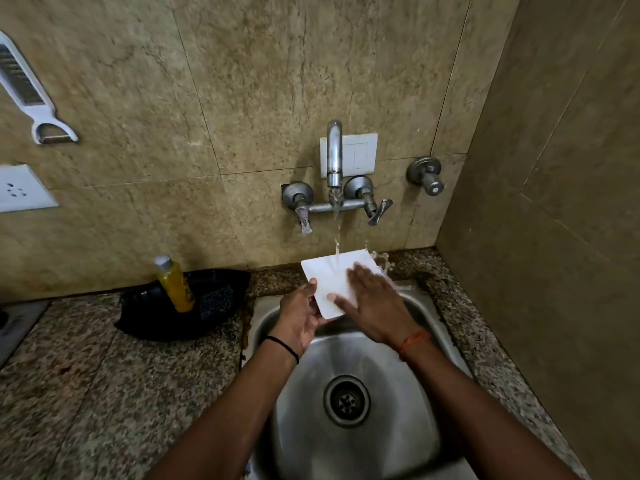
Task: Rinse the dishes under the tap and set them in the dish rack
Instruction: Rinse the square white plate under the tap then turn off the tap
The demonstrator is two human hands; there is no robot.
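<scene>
My left hand (299, 318) grips the white square plate (334, 282) by its left edge under the tap (334, 157) stream, while my right hand (374, 303) lies open, flat on its face.

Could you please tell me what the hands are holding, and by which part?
The left hand grips the white square plate by its near-left edge; the right hand lies flat on its face.

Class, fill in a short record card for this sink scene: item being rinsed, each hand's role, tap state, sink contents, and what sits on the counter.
item: square white plate, tilted under the stream
left hand: grips the plate's left edge
right hand: flat on the plate's face
tap: running, water hitting the plate
sink: steel basin, no dishes in it, drain uncovered
counter: yellow bottle and scrubber in a black tray
dish rack: not in view
</scene>
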